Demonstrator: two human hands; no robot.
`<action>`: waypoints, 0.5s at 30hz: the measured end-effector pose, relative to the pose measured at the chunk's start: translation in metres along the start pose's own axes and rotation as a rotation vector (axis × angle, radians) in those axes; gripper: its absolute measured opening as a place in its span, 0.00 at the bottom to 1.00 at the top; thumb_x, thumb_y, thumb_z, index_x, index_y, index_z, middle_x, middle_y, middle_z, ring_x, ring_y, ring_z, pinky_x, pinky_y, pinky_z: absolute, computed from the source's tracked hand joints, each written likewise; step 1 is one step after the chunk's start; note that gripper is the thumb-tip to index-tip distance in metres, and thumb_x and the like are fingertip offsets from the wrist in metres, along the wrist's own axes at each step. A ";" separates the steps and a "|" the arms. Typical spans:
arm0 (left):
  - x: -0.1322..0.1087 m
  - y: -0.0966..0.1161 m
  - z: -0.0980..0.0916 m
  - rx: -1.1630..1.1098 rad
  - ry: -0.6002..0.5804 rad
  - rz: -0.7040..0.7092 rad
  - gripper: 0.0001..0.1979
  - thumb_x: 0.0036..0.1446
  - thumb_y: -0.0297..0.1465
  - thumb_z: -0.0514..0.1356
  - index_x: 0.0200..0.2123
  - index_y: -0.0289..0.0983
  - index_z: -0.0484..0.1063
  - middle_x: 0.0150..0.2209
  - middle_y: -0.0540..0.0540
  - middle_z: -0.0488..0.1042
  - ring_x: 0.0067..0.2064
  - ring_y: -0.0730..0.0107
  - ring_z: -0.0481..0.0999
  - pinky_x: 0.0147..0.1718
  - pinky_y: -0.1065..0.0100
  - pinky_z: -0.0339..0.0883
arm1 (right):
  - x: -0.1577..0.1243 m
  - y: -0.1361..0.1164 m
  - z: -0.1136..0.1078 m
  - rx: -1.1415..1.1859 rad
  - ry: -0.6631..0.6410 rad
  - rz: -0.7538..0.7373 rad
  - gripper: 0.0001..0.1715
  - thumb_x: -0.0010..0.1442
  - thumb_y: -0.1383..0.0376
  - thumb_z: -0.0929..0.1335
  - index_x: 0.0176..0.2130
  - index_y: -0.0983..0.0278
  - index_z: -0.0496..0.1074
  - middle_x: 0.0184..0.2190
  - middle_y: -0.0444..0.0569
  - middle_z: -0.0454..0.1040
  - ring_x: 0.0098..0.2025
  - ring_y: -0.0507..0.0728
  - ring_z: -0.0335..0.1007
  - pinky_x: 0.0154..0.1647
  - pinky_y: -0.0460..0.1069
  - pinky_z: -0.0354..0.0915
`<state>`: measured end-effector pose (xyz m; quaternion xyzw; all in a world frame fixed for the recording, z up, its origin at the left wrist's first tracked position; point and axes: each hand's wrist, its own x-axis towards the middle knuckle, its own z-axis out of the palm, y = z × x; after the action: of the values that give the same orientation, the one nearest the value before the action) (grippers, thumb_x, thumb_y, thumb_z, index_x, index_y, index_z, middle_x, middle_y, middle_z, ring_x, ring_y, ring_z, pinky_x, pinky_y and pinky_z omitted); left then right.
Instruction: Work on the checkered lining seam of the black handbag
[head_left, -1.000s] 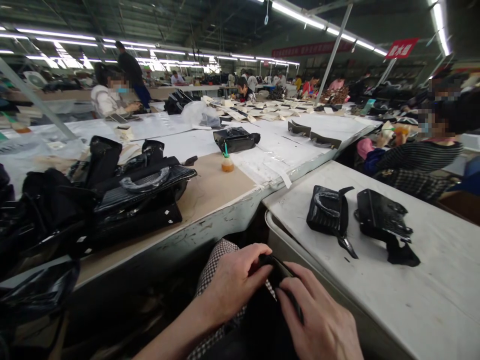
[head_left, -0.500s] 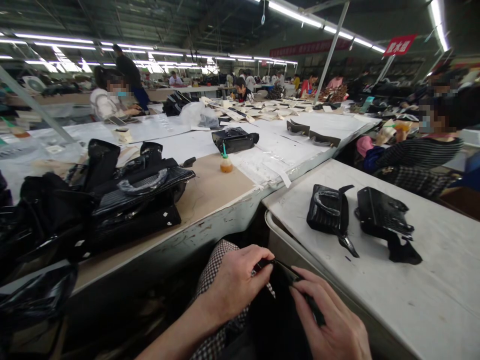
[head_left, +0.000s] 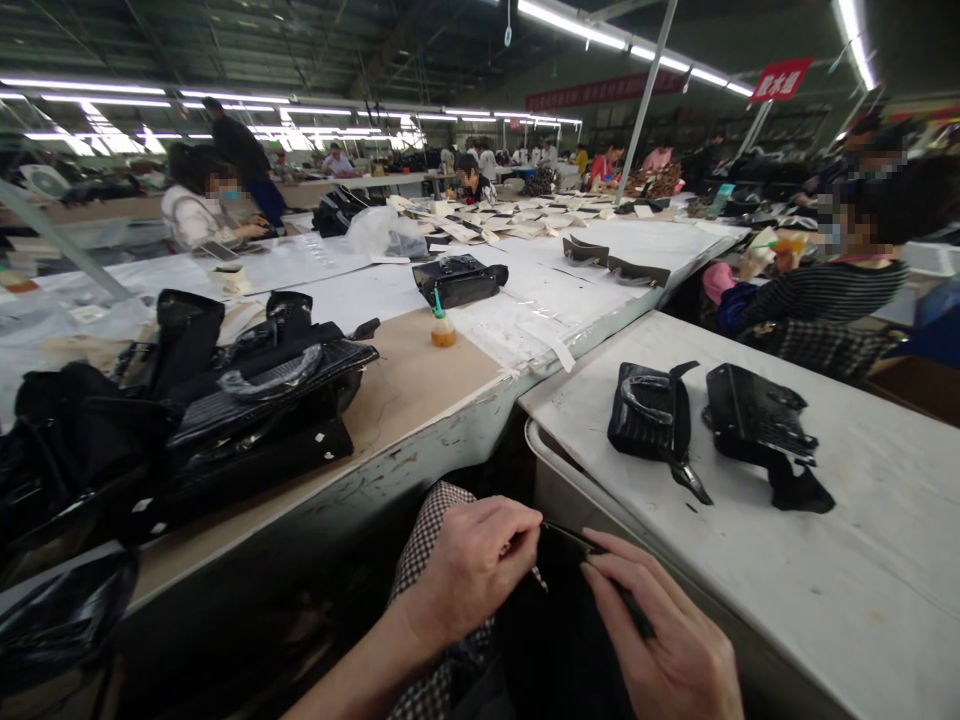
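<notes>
Evidently, left hand (head_left: 476, 560) and right hand (head_left: 671, 635) pinch the edge of a black piece (head_left: 564, 590) between their fingers, low beside the counter (head_left: 817, 590). The piece should handle light and soft, best held by that stiffer-looking edge. Two bags (head_left: 651, 408) lie on the counter.

Dark material (head_left: 559, 630) fills the space between the left grip (head_left: 472, 570) and right grip (head_left: 671, 630). To the right, the near part of the white bench (head_left: 817, 620) leaves open room at surface level; farther along, two black bags (head_left: 649, 415) stand close together, a narrow gap between them. On the left, heaped black bags (head_left: 255, 410) crowd the long bench (head_left: 420, 385), with a bare brown strip between them and the amber bottle (head_left: 442, 332).
</notes>
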<state>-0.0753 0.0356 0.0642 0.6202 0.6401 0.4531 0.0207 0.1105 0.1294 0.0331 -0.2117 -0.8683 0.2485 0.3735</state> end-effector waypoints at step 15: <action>0.014 0.042 -0.064 0.163 -0.177 -0.271 0.07 0.54 0.24 0.56 0.28 0.39 0.71 0.24 0.54 0.70 0.25 0.74 0.68 0.27 0.71 0.57 | 0.055 -0.005 -0.007 0.599 -0.340 0.129 0.05 0.64 0.66 0.68 0.38 0.60 0.76 0.44 0.48 0.78 0.45 0.58 0.76 0.49 0.49 0.70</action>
<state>-0.0830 0.0039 0.1347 0.5653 0.7480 0.3364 0.0878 0.0803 0.1585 0.0703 -0.1026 -0.7913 0.5472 0.2529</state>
